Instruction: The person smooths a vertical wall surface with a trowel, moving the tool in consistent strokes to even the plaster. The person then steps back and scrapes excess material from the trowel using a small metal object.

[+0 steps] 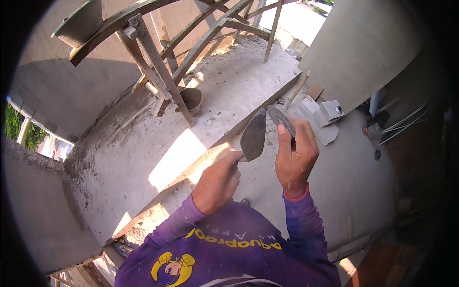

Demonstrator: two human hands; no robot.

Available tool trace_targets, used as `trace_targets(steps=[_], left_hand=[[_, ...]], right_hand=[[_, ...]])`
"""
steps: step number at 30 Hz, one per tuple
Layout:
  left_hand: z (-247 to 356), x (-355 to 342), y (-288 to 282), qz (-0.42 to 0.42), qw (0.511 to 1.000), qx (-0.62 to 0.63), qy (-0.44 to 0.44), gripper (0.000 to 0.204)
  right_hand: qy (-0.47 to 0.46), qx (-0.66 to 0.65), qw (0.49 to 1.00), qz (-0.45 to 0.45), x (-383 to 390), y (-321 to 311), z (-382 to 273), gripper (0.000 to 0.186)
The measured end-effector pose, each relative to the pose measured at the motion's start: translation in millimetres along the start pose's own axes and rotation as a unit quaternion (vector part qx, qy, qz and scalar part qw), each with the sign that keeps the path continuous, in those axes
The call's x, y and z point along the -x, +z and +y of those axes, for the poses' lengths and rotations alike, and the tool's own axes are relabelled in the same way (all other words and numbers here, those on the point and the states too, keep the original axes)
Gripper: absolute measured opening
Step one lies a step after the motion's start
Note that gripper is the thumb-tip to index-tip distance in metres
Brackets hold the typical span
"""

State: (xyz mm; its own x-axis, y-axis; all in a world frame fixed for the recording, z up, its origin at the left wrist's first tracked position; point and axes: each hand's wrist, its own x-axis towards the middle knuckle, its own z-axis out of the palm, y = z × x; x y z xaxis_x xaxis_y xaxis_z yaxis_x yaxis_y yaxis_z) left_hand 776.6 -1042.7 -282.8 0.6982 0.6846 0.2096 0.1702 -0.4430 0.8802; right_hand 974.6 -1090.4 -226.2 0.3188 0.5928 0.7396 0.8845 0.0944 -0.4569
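My left hand (216, 184) is closed around the handle of a pointed trowel (253, 135), its dark leaf-shaped blade tilted upward. In my right hand (297, 158), thumb and fingers pinch a thin, round grey disc (279, 119). The disc is tipped nearly edge-on, just right of the trowel's tip, and a small gap seems to part them. Both things are held up in front of me over the grey concrete floor. My fingers hide the trowel's handle and the lower part of the disc.
Curved wooden planks on posts (158, 67) rise at the far left, with a basin (82, 26) on top. A bucket (191, 99) stands beneath. A raised concrete ledge (239, 86) crosses the middle. At right lie a white box (330, 111), a stick (299, 89) and thin rods (406, 122).
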Motion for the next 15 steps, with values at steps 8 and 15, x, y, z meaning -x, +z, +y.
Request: trace_targets(steps=[8,15], left_hand=[[14,1,-13,0.023,0.999,0.026,0.034,0.043],[20,-3,-13,0.03,0.998,0.024,0.057,0.045]], right_hand=[[0.221,-0.289,0.931,0.003,12,-31,-33,0.025],[0.197,-0.342,0.919,0.001,12,-29,-38,0.037]])
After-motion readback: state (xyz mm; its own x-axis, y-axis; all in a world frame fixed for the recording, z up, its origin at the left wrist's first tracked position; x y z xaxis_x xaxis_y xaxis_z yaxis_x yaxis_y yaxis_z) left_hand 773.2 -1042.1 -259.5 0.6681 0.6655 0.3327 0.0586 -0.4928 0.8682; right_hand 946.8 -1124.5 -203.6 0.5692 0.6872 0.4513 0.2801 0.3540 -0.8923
